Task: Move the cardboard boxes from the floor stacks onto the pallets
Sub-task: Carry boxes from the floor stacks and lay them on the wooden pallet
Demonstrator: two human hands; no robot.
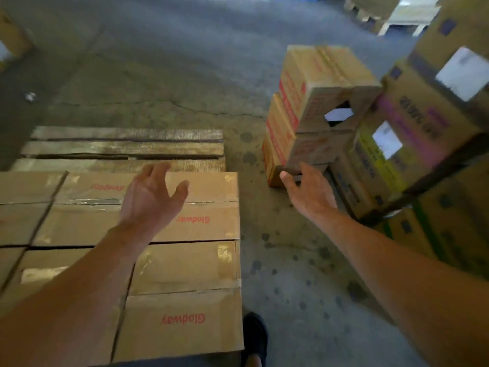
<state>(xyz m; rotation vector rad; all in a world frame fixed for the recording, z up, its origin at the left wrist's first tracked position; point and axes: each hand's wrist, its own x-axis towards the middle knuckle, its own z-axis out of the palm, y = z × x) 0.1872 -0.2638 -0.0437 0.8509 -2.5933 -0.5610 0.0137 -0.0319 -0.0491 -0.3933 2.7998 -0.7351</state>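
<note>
Brown taped cardboard boxes [201, 207] with red lettering lie flat in a layer on a wooden pallet [127, 144] at the left, whose far slats are bare. A floor stack of red-printed boxes [315, 102] stands at the right centre, three high, the top one with a hole in its end. My left hand [150, 197] hovers open above the boxes on the pallet, holding nothing. My right hand [309, 192] reaches out with fingers spread to the base of the floor stack, fingertips at the bottom box [274, 178].
Taller stacks of printed boxes [423, 144] with white labels fill the right side, close beside the red-printed stack. Cracked, stained concrete floor [264, 260] runs between pallet and stacks. A dark shoe [255, 337] shows at the bottom. Another pallet [370, 14] lies far back right.
</note>
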